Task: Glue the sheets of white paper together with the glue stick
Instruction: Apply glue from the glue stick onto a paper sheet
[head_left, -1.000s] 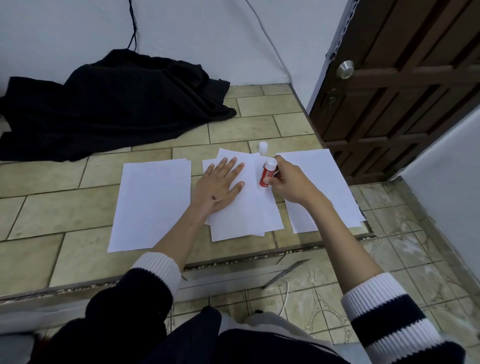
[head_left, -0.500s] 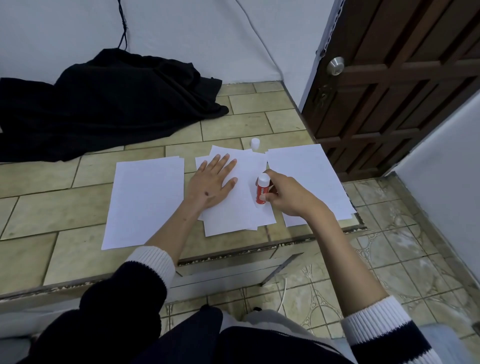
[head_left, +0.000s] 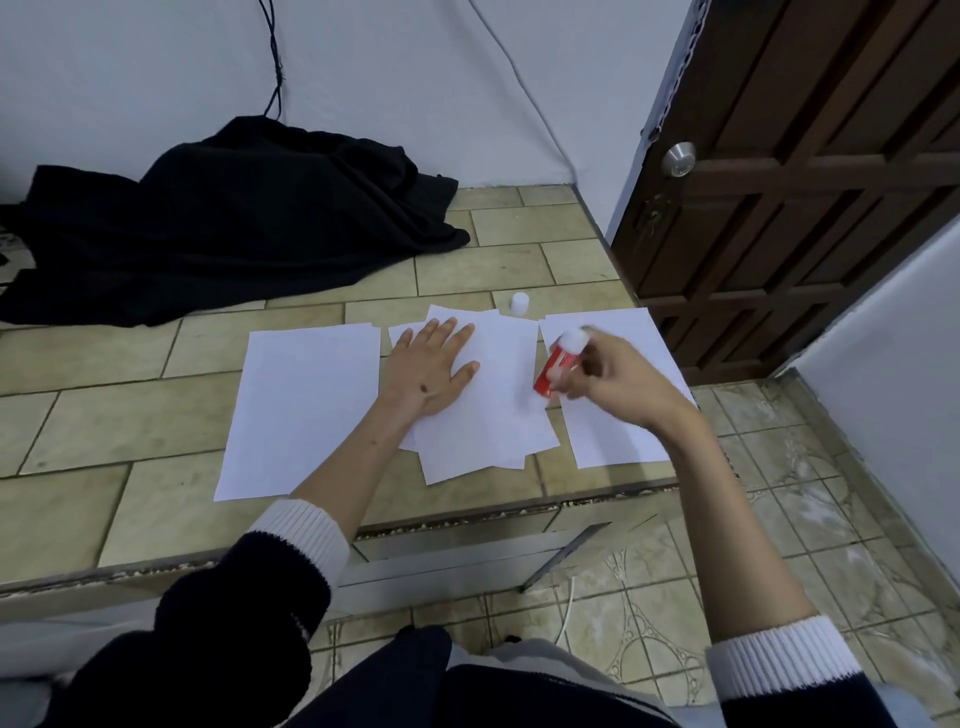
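Three groups of white paper lie on the tiled ledge: a left sheet (head_left: 306, 405), a loose middle stack (head_left: 498, 410) and a right sheet (head_left: 618, 436). My left hand (head_left: 428, 371) lies flat on the middle stack with its fingers spread. My right hand (head_left: 615, 382) grips a red glue stick (head_left: 553, 371), tilted, its lower end at the right edge of the middle stack. The hand and the stick are blurred by motion. The stick's white cap (head_left: 519, 303) stands on the tiles just beyond the papers.
A heap of black cloth (head_left: 234, 223) lies at the back left against the wall. A dark wooden door (head_left: 810, 171) stands at the right. The ledge's front edge (head_left: 467, 517) drops to a lower tiled floor, where a metal strip (head_left: 467, 556) lies.
My right hand has slid the glue stick along the right edge of the middle stack, first toward me, then back away. My left hand stays flat on the stack.
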